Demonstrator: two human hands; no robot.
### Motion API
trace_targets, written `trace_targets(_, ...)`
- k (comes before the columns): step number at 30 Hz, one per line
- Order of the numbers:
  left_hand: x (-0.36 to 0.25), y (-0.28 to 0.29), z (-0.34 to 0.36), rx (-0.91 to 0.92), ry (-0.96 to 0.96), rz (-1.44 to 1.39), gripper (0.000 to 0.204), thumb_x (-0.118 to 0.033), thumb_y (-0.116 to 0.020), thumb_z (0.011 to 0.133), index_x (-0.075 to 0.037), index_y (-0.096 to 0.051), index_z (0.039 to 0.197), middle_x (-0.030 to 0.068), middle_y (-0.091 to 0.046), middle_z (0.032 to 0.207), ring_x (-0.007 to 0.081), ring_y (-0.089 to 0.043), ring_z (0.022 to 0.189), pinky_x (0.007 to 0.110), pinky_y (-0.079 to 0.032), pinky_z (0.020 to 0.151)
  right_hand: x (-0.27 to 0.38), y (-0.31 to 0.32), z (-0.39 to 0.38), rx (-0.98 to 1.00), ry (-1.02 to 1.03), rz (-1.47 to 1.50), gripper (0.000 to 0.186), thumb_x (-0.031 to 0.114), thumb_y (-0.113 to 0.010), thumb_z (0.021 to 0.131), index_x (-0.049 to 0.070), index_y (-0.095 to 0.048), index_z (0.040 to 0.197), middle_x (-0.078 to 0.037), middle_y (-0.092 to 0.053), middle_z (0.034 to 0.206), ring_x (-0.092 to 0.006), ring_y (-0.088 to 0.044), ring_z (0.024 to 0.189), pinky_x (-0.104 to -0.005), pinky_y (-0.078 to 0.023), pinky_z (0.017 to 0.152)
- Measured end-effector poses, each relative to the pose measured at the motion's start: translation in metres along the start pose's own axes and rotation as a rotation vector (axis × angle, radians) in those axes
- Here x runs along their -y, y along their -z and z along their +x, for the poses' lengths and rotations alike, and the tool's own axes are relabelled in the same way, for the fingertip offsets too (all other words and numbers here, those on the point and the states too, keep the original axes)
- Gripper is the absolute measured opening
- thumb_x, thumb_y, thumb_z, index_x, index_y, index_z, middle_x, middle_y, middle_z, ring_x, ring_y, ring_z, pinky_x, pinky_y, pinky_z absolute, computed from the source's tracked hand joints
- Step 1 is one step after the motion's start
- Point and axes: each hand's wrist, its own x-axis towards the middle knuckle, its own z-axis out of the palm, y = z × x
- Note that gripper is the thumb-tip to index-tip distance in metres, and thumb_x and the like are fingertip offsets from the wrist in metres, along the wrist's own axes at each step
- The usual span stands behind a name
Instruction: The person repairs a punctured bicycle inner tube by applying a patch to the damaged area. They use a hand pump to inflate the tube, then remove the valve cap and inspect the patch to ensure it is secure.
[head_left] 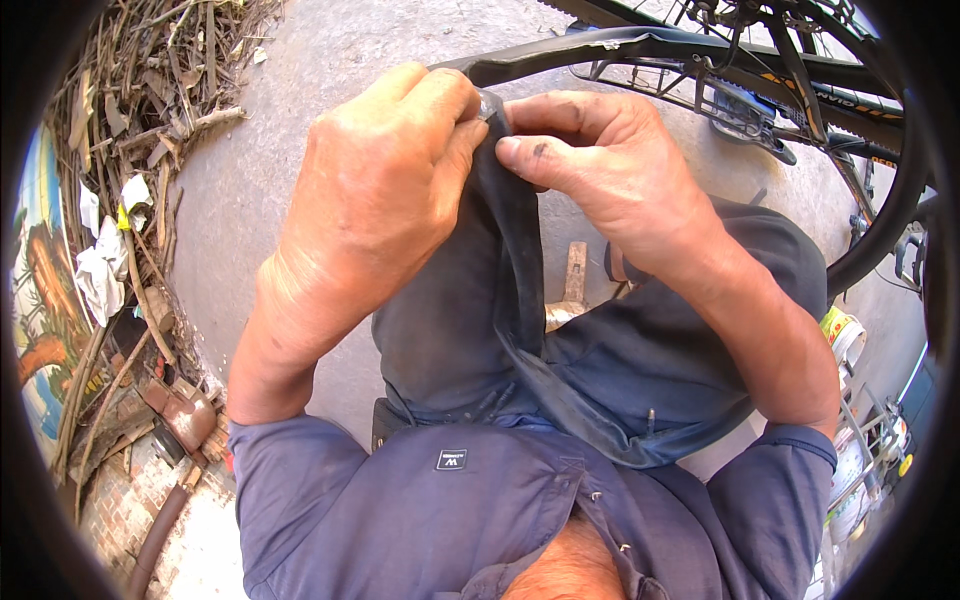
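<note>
A flattened black bicycle inner tube (pixel 518 235) runs over my lap, its metal valve (pixel 651 420) sticking up on the right side. From my fingers another stretch of it arches away toward the upper right. My left hand (pixel 375 175) is closed in a pinch on the tube, knuckles up. Facing it, my right hand (pixel 635 170) grips the same spot between thumb and forefinger, with dark smudges on the fingertips. A small greyish patch-like piece (pixel 489 104) shows between the two hands; what it is I cannot make out.
At the upper right a black bicycle stands with its pedal (pixel 752 125) near the tube. A stick pile (pixel 150 110) with crumpled white paper (pixel 102 275) lies on the left. Between my legs is a flat wooden-looking piece (pixel 576 268). A white bucket (pixel 846 337) stands far right.
</note>
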Motion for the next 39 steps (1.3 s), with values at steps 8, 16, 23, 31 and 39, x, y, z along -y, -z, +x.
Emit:
trace_targets(8, -0.006, -0.004, 0.005, 0.018, -0.049, 0.079, 0.006, 0.001, -0.061, 0.077, 0.0, -0.059, 0.083, 0.0091, -0.056, 0.069, 0.019, -0.055, 0.057, 0.028, -0.043, 0.053, -0.004, 0.003, -0.001, -0.009, 0.023, -0.03, 0.03, 0.012, -0.062, 0.081, -0.007, -0.063, 0.103, -0.005, -0.067, 0.084, -0.0069, -0.057, 0.076, -0.0243, -0.047, 0.068)
trace_targets(16, 0.011, -0.002, 0.002, 0.116, 0.467, -0.694, 0.007, -0.007, -0.061, 0.082, 0.0, -0.063, 0.083, -0.0007, -0.057, 0.068, 0.0053, -0.053, 0.057, 0.019, -0.041, 0.053, -0.002, 0.004, 0.0, 0.021, -0.142, 0.186, 0.035, 0.012, -0.066, 0.079, -0.007, -0.063, 0.108, -0.008, -0.065, 0.084, -0.0103, -0.057, 0.075, -0.0234, -0.046, 0.067)
trace_targets(23, 0.025, -0.002, 0.001, 0.176, 0.653, -1.035, 0.011, -0.01, -0.062, 0.081, 0.0, -0.063, 0.086, 0.0028, -0.059, 0.065, 0.0083, -0.055, 0.052, 0.02, -0.043, 0.048, -0.006, 0.004, 0.004, 0.072, -0.21, 0.366, 0.033, 0.01, -0.067, 0.078, -0.006, -0.063, 0.107, -0.006, -0.063, 0.083, -0.0109, -0.055, 0.073, -0.0234, -0.044, 0.069)
trace_targets(31, 0.036, -0.005, -0.002, 0.214, 0.73, -1.345, 0.012, -0.008, -0.06, 0.083, 0.003, -0.061, 0.087, 0.0057, -0.06, 0.068, 0.0094, -0.055, 0.051, 0.02, -0.046, 0.044, -0.008, 0.008, 0.005, 0.139, -0.269, 0.403, 0.027, 0.012, -0.064, 0.084, 0.001, -0.065, 0.108, -0.004, -0.067, 0.093, -0.0106, -0.06, 0.081, -0.0268, -0.047, 0.075)
trace_targets(39, 0.038, -0.006, -0.004, 0.23, 0.691, -1.318, 0.01, -0.01, -0.061, 0.082, -0.001, -0.062, 0.086, 0.0039, -0.059, 0.067, 0.0082, -0.054, 0.051, 0.019, -0.044, 0.046, -0.009, 0.004, 0.006, 0.113, -0.23, 0.375, 0.03, 0.014, -0.07, 0.08, 0.0, -0.066, 0.106, -0.004, -0.066, 0.087, -0.0089, -0.058, 0.075, -0.023, -0.046, 0.07)
